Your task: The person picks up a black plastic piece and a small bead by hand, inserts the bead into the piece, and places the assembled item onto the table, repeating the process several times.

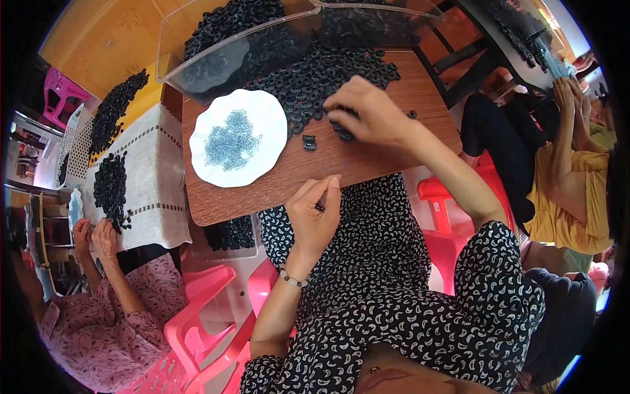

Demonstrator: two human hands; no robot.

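My right hand [367,111] reaches over the brown wooden table [367,157] and its fingers close on small black plastic parts at the near edge of a big heap of black parts [315,72]. My left hand [315,210] rests at the table's near edge, its fingertips pinched on one small dark part. A white plate [216,164] holding several small grey-blue pieces lies to the left of both hands. One loose black part [309,142] lies between the plate and my right hand.
A clear plastic bin [210,62] with black parts tilts over the table's far side. A person in pink [98,308] works at a cloth-covered table on the left; another in yellow [571,184] sits on the right. Pink plastic chairs [203,328] stand near my knees.
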